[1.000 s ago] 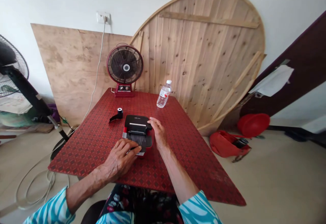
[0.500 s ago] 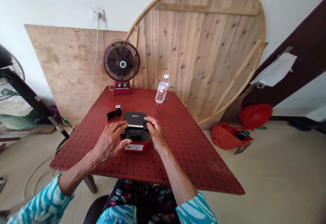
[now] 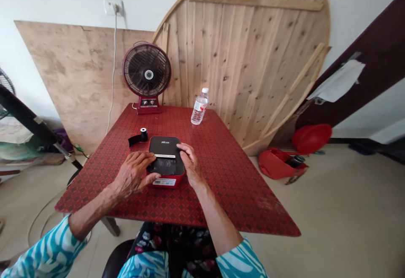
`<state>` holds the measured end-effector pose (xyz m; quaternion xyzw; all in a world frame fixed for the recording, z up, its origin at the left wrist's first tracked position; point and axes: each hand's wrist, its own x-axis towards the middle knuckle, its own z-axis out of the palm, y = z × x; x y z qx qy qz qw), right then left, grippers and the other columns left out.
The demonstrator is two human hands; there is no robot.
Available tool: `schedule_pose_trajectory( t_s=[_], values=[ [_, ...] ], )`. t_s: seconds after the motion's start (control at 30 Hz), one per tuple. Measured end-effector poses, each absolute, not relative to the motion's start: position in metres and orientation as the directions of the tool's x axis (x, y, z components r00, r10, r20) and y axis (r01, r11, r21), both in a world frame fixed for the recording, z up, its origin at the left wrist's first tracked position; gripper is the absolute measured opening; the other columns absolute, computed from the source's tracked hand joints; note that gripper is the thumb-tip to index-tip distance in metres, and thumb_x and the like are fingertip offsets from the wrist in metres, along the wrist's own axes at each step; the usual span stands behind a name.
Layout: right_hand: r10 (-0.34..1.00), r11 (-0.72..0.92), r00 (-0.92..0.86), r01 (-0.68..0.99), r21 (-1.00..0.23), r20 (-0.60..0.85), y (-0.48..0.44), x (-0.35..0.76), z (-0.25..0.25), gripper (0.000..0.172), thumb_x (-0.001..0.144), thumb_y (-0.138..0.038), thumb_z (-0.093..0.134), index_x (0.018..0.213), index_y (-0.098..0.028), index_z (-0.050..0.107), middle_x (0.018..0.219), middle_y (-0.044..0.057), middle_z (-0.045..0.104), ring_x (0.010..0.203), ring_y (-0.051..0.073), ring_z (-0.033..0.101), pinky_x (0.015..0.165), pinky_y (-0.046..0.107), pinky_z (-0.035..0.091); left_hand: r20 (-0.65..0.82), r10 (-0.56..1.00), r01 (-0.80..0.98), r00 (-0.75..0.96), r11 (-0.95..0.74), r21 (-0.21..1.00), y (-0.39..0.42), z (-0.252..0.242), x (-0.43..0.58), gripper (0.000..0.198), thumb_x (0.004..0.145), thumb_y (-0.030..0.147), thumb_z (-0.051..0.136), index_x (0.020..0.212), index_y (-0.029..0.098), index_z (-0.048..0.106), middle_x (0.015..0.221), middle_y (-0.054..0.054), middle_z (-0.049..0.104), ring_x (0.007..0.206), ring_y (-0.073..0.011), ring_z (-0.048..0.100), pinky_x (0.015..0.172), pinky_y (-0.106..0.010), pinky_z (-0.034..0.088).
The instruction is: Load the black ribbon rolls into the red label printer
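Note:
A small red-and-black printer (image 3: 165,147) sits on the table with its dark front window (image 3: 163,166) facing me and a white sticker on its red front side. My left hand (image 3: 134,171) grips its left edge, fingertips on the top and thumb near the front corner. Along the right edge, my right hand (image 3: 191,166) holds the box, thumb and fingers at the rim of the black lid. Just behind and left of it stands a small roll of black ribbon (image 3: 144,134), its loose end trailing on the table.
The red patterned table (image 3: 228,189) carries a red fan (image 3: 148,74) and a clear water bottle (image 3: 200,107) at the back. Wooden boards (image 3: 240,58) lean on the wall behind. A red bag (image 3: 274,164) and red basin (image 3: 311,138) lie on the floor at right.
My view has shifted slightly, so the table and its things sit a little higher and further left. My left fingers and thumb have come closer onto the printer's edge.

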<state>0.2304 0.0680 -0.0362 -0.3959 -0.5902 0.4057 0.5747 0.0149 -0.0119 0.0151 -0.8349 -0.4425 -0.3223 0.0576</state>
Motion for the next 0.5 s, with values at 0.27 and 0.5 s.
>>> schedule_pose_trajectory(
  t_s=[0.27,0.5],
  values=[
    [0.992,0.116,0.069,-0.257,-0.96,0.102,0.049,0.216,-0.065,0.054,0.085,-0.056,0.049,0.13,-0.027,0.054,0.132,0.006,0.06,0.12,0.024,0.055,0.104,0.044,0.04,0.537,0.798,0.664,0.274,-0.561,0.495,-0.036,-0.002,-0.002,0.057,0.088,0.048,0.059,0.137,0.022,0.05,0.143,-0.014,0.05,0.13,-0.0289,0.049,0.109,-0.045,0.04],
    [0.974,0.224,0.081,-0.197,-0.955,0.211,0.057,0.217,-0.084,0.041,0.086,-0.052,0.051,0.116,-0.026,0.063,0.12,0.005,0.067,0.116,0.023,0.056,0.098,0.041,0.044,0.144,0.988,0.259,-0.053,-0.126,0.958,-0.01,0.014,0.0,0.058,0.079,0.061,0.062,0.117,0.017,0.065,0.115,-0.013,0.07,0.108,-0.0301,0.064,0.095,-0.041,0.047]
  ],
)
